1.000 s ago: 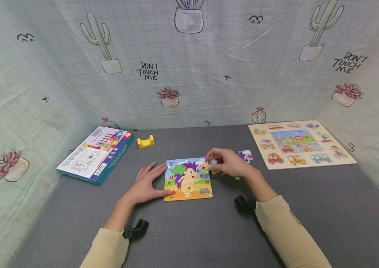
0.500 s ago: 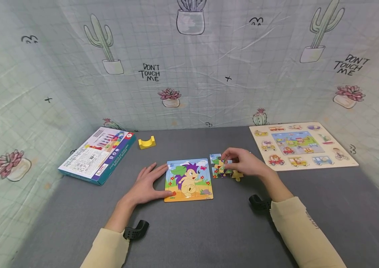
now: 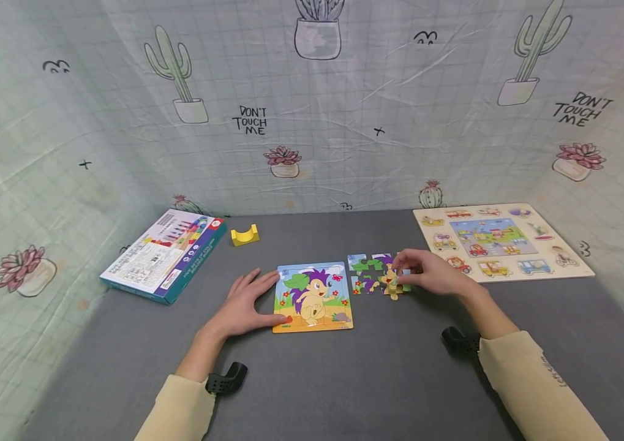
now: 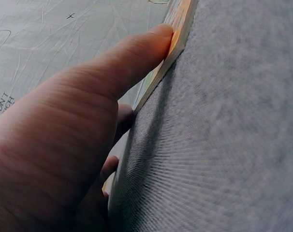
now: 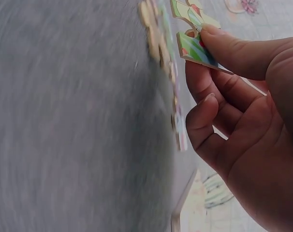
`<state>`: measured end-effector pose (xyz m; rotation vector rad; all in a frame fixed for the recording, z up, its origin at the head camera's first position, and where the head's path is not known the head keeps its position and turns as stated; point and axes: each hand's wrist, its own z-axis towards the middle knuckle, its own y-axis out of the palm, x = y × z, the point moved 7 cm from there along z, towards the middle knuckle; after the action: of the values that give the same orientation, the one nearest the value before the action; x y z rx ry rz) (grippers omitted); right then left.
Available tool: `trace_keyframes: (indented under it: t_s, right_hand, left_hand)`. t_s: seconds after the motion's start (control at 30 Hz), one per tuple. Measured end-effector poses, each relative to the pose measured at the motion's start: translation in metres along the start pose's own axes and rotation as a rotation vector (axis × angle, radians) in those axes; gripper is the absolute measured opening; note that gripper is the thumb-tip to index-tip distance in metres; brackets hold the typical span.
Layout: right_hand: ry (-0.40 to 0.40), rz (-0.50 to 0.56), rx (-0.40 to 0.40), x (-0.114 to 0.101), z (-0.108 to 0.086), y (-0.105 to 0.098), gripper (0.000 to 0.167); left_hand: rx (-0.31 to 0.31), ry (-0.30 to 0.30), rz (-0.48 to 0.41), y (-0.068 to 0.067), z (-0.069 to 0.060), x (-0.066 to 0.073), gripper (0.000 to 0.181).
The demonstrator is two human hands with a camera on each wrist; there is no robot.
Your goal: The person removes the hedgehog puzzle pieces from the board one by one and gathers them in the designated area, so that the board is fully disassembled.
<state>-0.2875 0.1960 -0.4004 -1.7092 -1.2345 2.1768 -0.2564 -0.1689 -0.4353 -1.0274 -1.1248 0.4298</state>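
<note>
A square hedgehog picture board [image 3: 313, 303] lies flat in the head view. My left hand [image 3: 234, 312] rests at its left side, fingers spread and relaxed, the thumb on the lower left corner; in the left wrist view that thumb lies over the board's orange edge [image 4: 182, 36]. Right of the board is a group of puzzle pieces [image 3: 365, 266] with parts of a hedgehog picture. Above the group's right side, my right hand [image 3: 435, 272] pinches a green piece [image 5: 197, 52] between thumb and fingers, seen in the right wrist view. Its fingers cover part of the group.
A flat box [image 3: 163, 254] lies at the back left, with a yellow arched block [image 3: 245, 236] beside it. A wooden vehicle puzzle board [image 3: 493, 237] lies at the back right. A patterned cloth [image 3: 339, 177] stands behind and around the table.
My right hand has moved right, from the board's upper right edge across the pieces, uncovering several of them. My left hand has stayed at the board.
</note>
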Motion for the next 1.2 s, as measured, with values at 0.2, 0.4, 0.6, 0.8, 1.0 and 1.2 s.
trace_keyframes:
  t_s: [0.2, 0.4, 0.6, 0.8, 1.0, 1.2]
  right_hand:
    - [0.035, -0.012, -0.011, 0.009, -0.010, -0.007, 0.018]
    - [0.062, -0.046, -0.022, 0.014, -0.016, -0.014, 0.018]
    - [0.046, -0.055, -0.038, 0.016, -0.018, -0.017, 0.017]
    - [0.017, -0.061, -0.031, 0.018, -0.019, -0.018, 0.015]
    - [0.040, -0.143, 0.005, 0.024, -0.018, -0.019, 0.016]
    - [0.064, -0.193, 0.022, 0.027, -0.016, -0.018, 0.017]
  left_hand:
    - [-0.004, 0.000, 0.000, 0.002, 0.000, -0.002, 0.095]
    - [-0.004, -0.004, -0.006, 0.001, 0.000, -0.001, 0.095]
    - [-0.015, -0.013, -0.014, 0.002, 0.000, -0.001, 0.095]
    - [-0.018, -0.022, -0.013, 0.002, -0.001, -0.001, 0.095]
    - [-0.023, -0.023, -0.018, 0.001, -0.001, -0.001, 0.095]
    - [-0.021, -0.020, -0.021, 0.000, -0.001, -0.001, 0.095]
